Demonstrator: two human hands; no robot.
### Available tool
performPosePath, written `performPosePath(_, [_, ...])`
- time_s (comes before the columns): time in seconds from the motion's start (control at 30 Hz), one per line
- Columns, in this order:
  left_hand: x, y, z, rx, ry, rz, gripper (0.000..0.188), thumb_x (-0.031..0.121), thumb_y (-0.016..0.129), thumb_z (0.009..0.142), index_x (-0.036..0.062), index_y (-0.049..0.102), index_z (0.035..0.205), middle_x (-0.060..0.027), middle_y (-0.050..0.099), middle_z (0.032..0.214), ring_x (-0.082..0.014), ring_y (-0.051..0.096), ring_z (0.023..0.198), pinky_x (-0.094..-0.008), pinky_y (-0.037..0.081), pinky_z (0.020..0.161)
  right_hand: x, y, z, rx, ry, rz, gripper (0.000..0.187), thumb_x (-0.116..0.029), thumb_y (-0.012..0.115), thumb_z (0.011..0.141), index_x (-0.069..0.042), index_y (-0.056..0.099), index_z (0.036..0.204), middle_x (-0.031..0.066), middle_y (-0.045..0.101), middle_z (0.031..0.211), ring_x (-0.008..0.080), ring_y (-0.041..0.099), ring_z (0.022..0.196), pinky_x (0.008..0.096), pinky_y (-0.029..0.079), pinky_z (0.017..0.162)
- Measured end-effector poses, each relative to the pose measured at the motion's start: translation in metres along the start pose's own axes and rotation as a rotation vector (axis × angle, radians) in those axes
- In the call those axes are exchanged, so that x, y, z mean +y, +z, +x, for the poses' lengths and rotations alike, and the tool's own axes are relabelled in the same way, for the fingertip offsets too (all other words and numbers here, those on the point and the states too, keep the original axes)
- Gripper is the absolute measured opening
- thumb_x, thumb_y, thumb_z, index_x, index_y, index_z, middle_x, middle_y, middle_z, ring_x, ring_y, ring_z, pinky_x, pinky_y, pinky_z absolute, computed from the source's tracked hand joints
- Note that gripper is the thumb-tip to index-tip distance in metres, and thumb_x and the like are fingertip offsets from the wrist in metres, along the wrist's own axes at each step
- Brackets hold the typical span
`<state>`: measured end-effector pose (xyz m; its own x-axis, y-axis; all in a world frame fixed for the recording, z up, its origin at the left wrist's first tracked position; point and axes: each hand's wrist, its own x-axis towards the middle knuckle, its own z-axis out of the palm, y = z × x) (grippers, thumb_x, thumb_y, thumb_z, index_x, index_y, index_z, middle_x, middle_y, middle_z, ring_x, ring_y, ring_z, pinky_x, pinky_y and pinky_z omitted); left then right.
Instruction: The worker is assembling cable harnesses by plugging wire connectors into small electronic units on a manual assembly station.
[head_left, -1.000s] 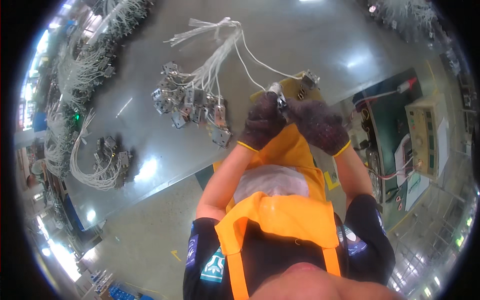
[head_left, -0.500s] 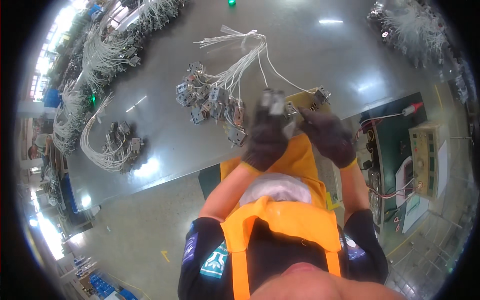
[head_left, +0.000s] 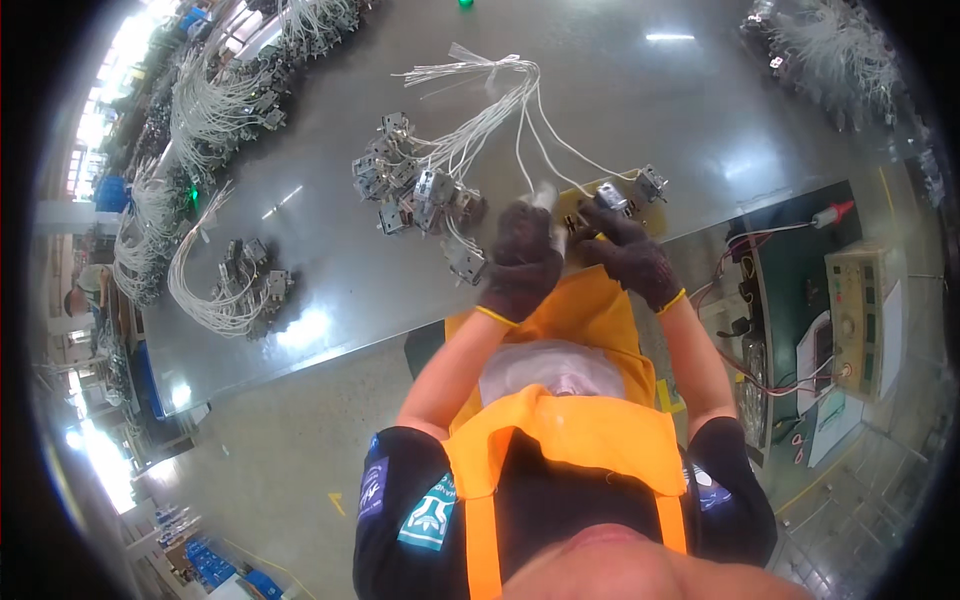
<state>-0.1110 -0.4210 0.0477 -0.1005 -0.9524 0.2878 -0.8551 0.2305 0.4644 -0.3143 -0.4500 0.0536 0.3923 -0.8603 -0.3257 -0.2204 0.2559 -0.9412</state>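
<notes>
Left hand [head_left: 522,262], gloved, grip closed on a small white part [head_left: 546,196]; right hand [head_left: 628,258] presses the yellow board [head_left: 600,200], grip unclear; wired connectors [head_left: 420,190] lie left of the board on the counter [head_left: 330,280].

there is one view only, from a fisheye camera worn on the person's head, looking steeply down the front of the body. the orange apron [head_left: 560,440] fills the lower middle, very close to the lens. both forearms rise from below to the left hand [head_left: 522,262] and right hand [head_left: 628,258], at arm's length near the picture's centre. beyond them the grey steel table [head_left: 650,120] runs toward the top, its edges bowed by the lens. the floor [head_left: 290,460] lies lower left, farther off.
</notes>
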Motion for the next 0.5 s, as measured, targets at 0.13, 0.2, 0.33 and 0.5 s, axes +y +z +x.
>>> performPosePath(0.13, [-0.018, 0.034, -0.005, 0.214, 0.225, -0.136, 0.055, 0.006, 0.070, 0.079, 0.0020, 0.051, 0.131, -0.0232, 0.058, 0.119, -0.0391, 0.056, 0.111, -0.0432, 0.045, 0.097, -0.017, -0.015, 0.004, 0.011, 0.066, -0.031, 0.051, -0.019, 0.068, 0.086, -0.008, 0.058, 0.134, 0.0041, 0.067, 0.100, 0.0082, 0.061, 0.077, 0.0226, 0.048, 0.059])
performPosePath(0.2, [-0.016, 0.027, -0.002, 0.144, 0.118, -0.438, 0.057, 0.010, 0.069, 0.086, 0.0020, 0.046, 0.137, -0.0179, 0.057, 0.121, -0.0302, 0.057, 0.112, -0.0394, 0.046, 0.096, -0.009, -0.040, 0.020, 0.086, -0.050, 0.058, 0.049, -0.019, 0.068, 0.086, -0.007, 0.060, 0.132, 0.0032, 0.068, 0.096, 0.0072, 0.060, 0.076, 0.0218, 0.047, 0.058])
performPosePath(0.33, [0.000, 0.024, 0.002, -0.111, -0.401, -1.488, 0.059, 0.014, 0.069, 0.090, -0.0005, 0.042, 0.140, -0.0049, 0.055, 0.119, -0.0124, 0.056, 0.106, -0.0283, 0.047, 0.091, -0.009, -0.064, 0.028, 0.148, -0.110, -0.020, 0.043, -0.020, 0.070, 0.086, -0.006, 0.064, 0.126, 0.0022, 0.067, 0.094, 0.0066, 0.060, 0.076, 0.0201, 0.047, 0.060])
performPosePath(0.5, [0.022, 0.047, 0.002, 0.015, -0.293, -0.967, 0.063, 0.021, 0.073, 0.087, -0.0010, 0.043, 0.138, -0.0159, 0.058, 0.122, -0.0249, 0.061, 0.107, -0.0357, 0.048, 0.093, -0.016, -0.052, 0.004, 0.087, -0.050, 0.164, 0.037, -0.018, 0.067, 0.089, -0.010, 0.066, 0.125, 0.0002, 0.070, 0.092, 0.0078, 0.063, 0.079, 0.0224, 0.050, 0.064])
